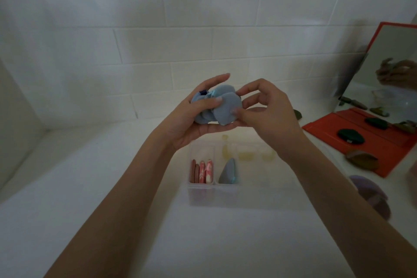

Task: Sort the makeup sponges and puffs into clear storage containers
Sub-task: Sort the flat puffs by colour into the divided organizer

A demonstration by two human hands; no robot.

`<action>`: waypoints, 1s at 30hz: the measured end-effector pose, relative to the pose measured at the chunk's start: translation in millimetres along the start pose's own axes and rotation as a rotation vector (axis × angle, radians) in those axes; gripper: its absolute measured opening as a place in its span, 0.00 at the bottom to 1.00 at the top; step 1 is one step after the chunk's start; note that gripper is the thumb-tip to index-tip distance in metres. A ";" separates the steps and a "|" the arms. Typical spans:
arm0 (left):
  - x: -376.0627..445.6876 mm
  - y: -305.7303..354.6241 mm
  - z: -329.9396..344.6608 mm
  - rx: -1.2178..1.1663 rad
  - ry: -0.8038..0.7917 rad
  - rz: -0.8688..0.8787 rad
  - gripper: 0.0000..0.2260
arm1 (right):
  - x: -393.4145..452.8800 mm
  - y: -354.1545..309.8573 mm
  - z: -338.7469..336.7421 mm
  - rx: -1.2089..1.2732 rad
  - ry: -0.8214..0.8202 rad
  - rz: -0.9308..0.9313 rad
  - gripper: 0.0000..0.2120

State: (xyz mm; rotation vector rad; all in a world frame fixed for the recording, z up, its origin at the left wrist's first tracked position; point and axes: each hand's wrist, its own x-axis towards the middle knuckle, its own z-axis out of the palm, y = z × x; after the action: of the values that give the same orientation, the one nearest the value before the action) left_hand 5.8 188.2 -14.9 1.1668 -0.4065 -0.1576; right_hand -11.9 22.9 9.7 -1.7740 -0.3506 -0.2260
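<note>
Head cam: we're standing at a white counter [112, 187] that is running back to a tiled wall [158, 40]. An orange-framed mirror [394, 63] is leaning at the counter's right edge, w/ its orange base [327, 128] carrying a dark green puff [350, 136]. A purple puff [370, 194] is lying near the right edge, closer to us. Mid-counter, the clear container [212, 189] is sitting w/ pink and brown puffs [202, 171] standing on edge in its near-left compartment and one grey-blue puff [228, 172] in the next compartment to the right.

Above it we're holding a stack of blue puffs [216, 106]. Our left hand [191, 124] is cupping and gripping the stack, thumb on top. Our right hand [266, 110] is pinching the front puff's edge, probably peeling it off.

To do it well: we're better off keeping the left grip firm so the rest aren't spilling, sliding one puff free, then lowering it edge-down beside the grey-blue one.

Room: the counter's left and near parts are giving open space; the right edge is crowded, so we're best moving straight down.
</note>
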 end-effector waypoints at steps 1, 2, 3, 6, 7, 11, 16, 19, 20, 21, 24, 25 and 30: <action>0.3 0.0 0.3 -0.013 0.017 0.005 0.15 | 0.0 -0.8 -0.8 0.014 -0.010 -0.009 0.14; 0.6 0.2 0.8 -0.032 0.046 0.005 0.14 | 0.6 -1.7 -2.2 0.022 -0.022 -0.020 0.13; 1.1 -0.2 0.7 -0.041 0.070 0.006 0.13 | 1.3 -2.9 -3.9 0.014 -0.033 -0.034 0.13; 1.5 -0.4 3.0 -0.038 0.122 -0.005 0.09 | 3.0 -4.2 -7.5 -0.019 -0.050 -0.071 0.12; 1.4 -0.2 4.2 -0.043 0.135 -0.009 0.08 | 3.1 -4.2 -7.5 0.001 -0.053 -0.069 0.13; 2.9 -0.7 3.8 -0.070 0.194 -0.005 0.08 | 3.1 -3.6 -8.0 0.008 -0.075 -0.066 0.13; 3.5 3.7 -5.7 -0.226 0.286 0.036 0.08 | 2.5 -14.4 -26.6 -0.094 -0.399 -0.197 0.10; 3.4 2.8 -6.9 -0.136 0.286 0.006 0.09 | -1.8 -19.1 -24.0 -0.459 -0.700 -0.265 0.08; 3.3 1.6 -5.2 -0.097 0.277 -0.012 0.09 | -2.7 -19.5 -21.5 -0.579 -0.755 -0.250 0.09; 3.2 0.4 -3.0 -0.055 0.262 -0.028 0.09 | -4.0 -20.0 -18.5 -0.659 -0.798 -0.228 0.10; 2.6 -2.6 0.9 0.096 0.247 -0.053 0.10 | -10.2 -22.1 -8.0 -0.777 -0.847 -0.229 0.11; 2.7 -3.1 0.4 0.112 0.249 -0.057 0.10 | -11.7 -22.1 -4.8 -0.799 -0.857 -0.230 0.12; 3.4 -3.7 -1.2 0.077 0.264 -0.086 0.11 | -18.9 -21.0 3.0 -0.979 -0.881 -0.159 0.14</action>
State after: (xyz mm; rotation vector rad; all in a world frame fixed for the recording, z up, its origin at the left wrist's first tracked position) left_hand 9.7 186.8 -17.8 1.2629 -0.1300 -0.0615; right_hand -37.0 27.9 21.8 -2.7587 -1.1561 0.3719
